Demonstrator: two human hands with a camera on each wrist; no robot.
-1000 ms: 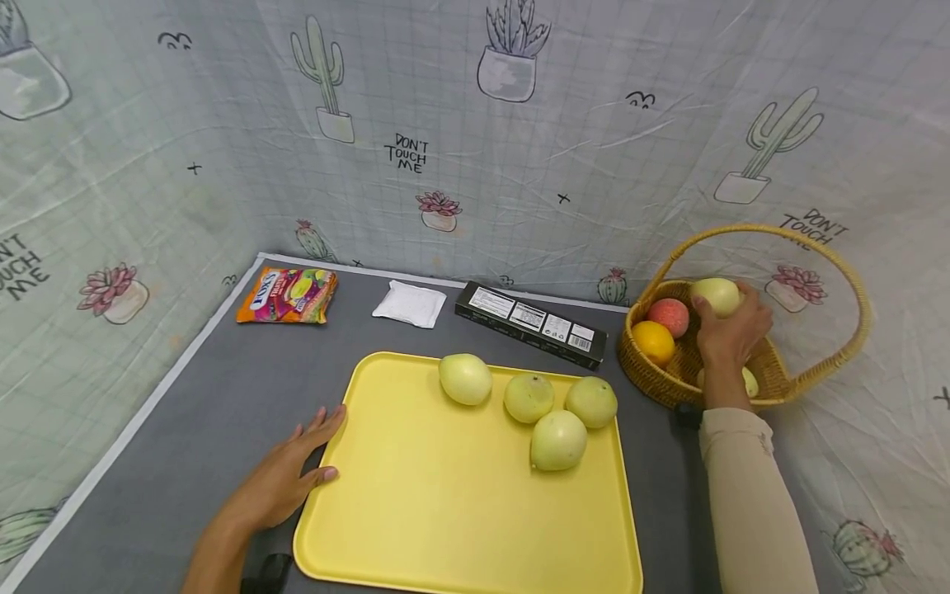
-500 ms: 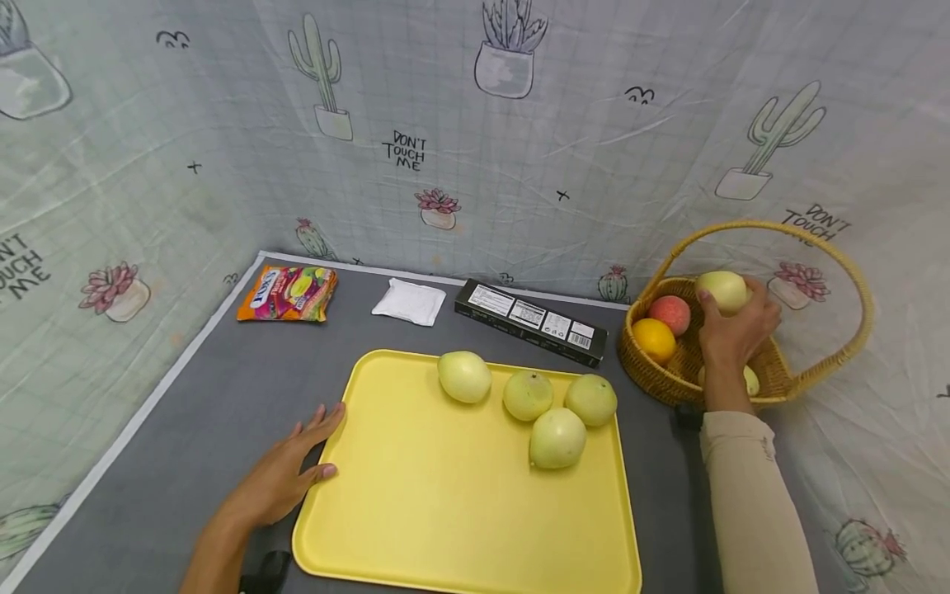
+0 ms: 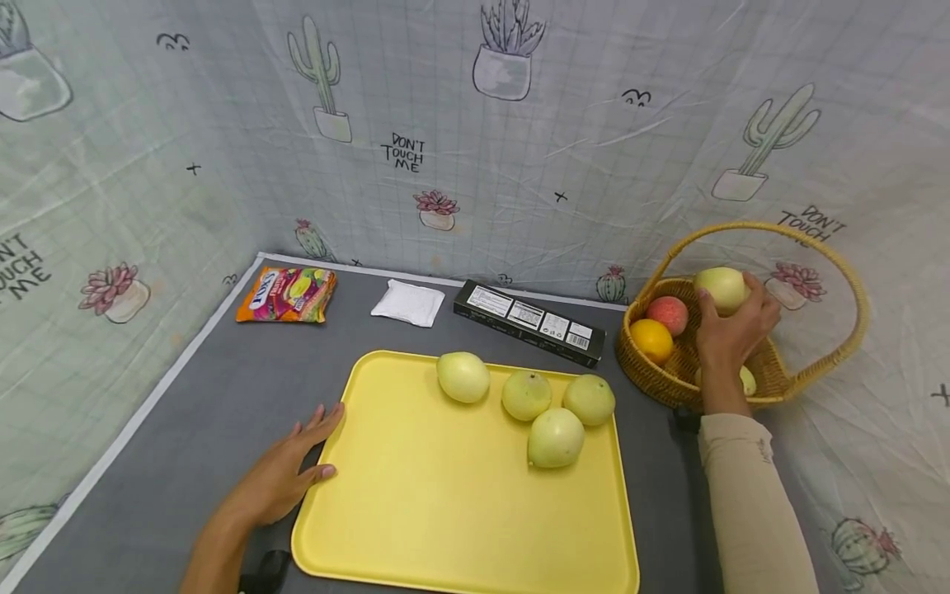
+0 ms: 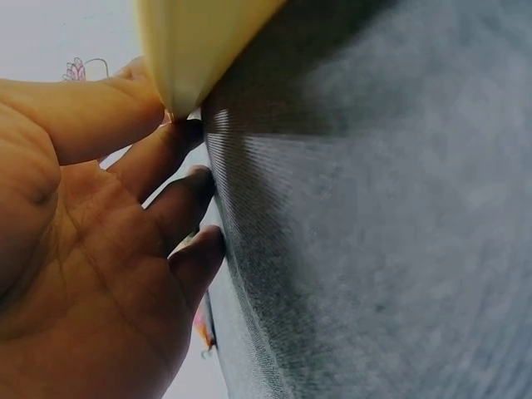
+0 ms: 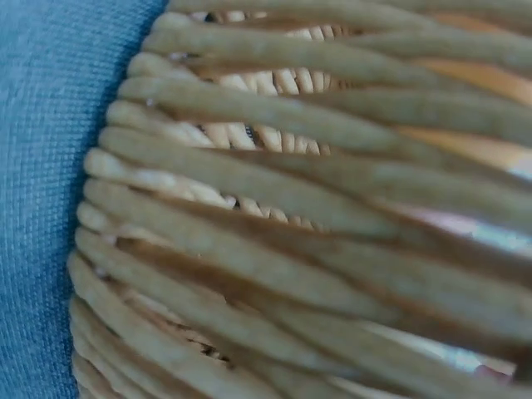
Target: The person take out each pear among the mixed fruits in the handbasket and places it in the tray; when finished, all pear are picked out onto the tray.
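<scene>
Right of frame: right hand (image 3: 735,328), fingers curled round pale fruit (image 3: 721,290) at basket (image 3: 648,378). Lower left: left hand (image 3: 280,474), fingers extended, touching tray (image 3: 445,511) bearing four similar fruits (image 3: 557,438).

The basket (image 3: 647,373) looks rough wicker; the tray (image 3: 460,511) smooth plastic; the tablecloth (image 3: 178,429) matt; the packet (image 3: 288,294) glossy.
</scene>
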